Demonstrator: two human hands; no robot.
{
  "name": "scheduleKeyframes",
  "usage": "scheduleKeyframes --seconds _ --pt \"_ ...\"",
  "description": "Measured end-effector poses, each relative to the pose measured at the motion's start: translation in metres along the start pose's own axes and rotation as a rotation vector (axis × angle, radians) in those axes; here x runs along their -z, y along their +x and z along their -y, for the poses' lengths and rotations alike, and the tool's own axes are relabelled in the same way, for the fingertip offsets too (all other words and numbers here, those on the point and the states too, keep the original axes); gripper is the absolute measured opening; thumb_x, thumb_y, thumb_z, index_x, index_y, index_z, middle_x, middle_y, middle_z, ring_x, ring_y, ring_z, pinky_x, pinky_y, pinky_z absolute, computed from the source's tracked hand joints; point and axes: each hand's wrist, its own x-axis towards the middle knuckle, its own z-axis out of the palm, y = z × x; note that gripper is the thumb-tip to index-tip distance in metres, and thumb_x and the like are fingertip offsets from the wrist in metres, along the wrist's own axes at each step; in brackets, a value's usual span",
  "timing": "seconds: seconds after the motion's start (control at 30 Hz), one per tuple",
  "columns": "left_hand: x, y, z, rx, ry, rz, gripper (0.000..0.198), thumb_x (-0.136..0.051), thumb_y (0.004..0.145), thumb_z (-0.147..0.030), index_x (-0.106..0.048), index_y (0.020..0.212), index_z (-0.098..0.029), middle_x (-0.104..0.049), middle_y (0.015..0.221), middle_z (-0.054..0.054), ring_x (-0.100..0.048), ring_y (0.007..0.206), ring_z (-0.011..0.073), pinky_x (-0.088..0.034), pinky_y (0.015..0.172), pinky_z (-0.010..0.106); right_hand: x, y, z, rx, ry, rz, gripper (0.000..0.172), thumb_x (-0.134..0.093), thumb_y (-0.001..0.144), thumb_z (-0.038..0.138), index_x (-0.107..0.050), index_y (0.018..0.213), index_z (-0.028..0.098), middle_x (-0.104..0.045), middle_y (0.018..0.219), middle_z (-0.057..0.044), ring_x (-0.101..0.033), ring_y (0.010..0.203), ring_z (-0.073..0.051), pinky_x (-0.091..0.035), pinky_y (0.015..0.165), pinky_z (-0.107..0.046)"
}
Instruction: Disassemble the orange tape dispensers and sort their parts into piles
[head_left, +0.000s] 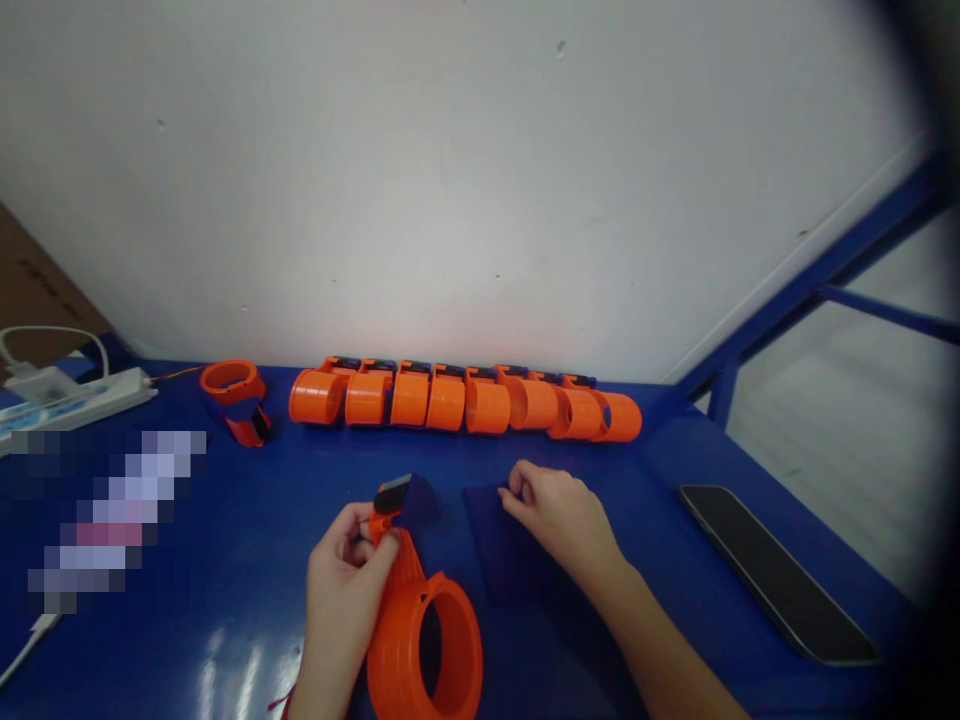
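My left hand (346, 580) is closed around the handle of an orange plastic tape dispenser (420, 640) standing on the blue table near the front edge. A dark blue piece (414, 498) sits at the dispenser's top end, just beyond my fingers. My right hand (555, 515) rests with curled fingers on a dark blue flat piece (499, 545) lying on the table, pinching its far edge.
A row of several orange dispensers (465, 400) lines the back by the white wall. One more orange dispenser (236, 400) stands apart at the left. A white power strip (67, 400) lies far left. A black phone (776, 572) lies at the right.
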Motion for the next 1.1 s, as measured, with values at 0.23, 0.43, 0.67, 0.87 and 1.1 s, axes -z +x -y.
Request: scheduleKeyframes --seconds 0.23,0.43,0.67,0.87,1.1 --pt "-0.003 0.001 -0.009 -0.049 0.068 -0.055 0.011 -0.068 0.067 -0.023 -0.06 0.073 -0.018 -0.056 0.061 -0.005 -0.043 0.046 0.008 -0.031 0.044 0.018 0.008 -0.01 0.027 0.227 0.252 0.089 0.017 -0.048 0.093 0.031 -0.056 0.082 0.021 -0.055 0.062 0.005 -0.053 0.055 -0.009 -0.035 0.054 -0.02" --pt "-0.001 0.002 -0.009 -0.056 0.028 -0.082 0.017 -0.073 0.063 -0.025 -0.059 0.07 -0.019 -0.059 0.062 -0.006 -0.051 0.053 0.0096 -0.039 0.05 0.017 0.009 -0.018 0.028 0.238 0.241 0.317 0.025 -0.073 0.071 0.028 -0.054 0.085 0.021 -0.056 0.073 0.006 -0.052 0.064 -0.011 -0.03 0.055 -0.021" --pt "0.0 0.002 -0.01 0.053 -0.058 -0.062 0.028 -0.078 0.059 -0.035 -0.062 0.075 -0.019 -0.069 0.067 -0.002 -0.066 0.064 0.0156 -0.049 0.055 0.018 0.014 -0.015 -0.014 0.155 0.226 0.329 0.022 -0.072 0.071 0.023 -0.055 0.084 0.021 -0.054 0.073 0.005 -0.05 0.065 -0.011 -0.03 0.056 -0.022" --pt "-0.004 0.002 -0.009 0.101 -0.183 -0.019 0.033 -0.08 0.059 -0.037 -0.06 0.076 -0.018 -0.07 0.072 -0.002 -0.07 0.062 0.0166 -0.054 0.056 0.021 0.026 -0.025 -0.007 0.139 0.308 0.212 0.013 -0.059 0.085 0.029 -0.051 0.079 0.02 -0.052 0.071 0.003 -0.05 0.067 -0.012 -0.034 0.061 -0.024" --pt "-0.004 0.0 -0.008 0.083 -0.163 0.068 0.035 -0.079 0.063 -0.035 -0.061 0.087 -0.016 -0.071 0.079 0.0 -0.067 0.055 0.0128 -0.055 0.054 0.021 -0.006 -0.065 0.056 -0.009 0.792 0.264 0.025 -0.049 0.093 0.033 -0.048 0.115 0.022 -0.055 0.073 0.004 -0.052 0.06 -0.011 -0.036 0.055 -0.023"
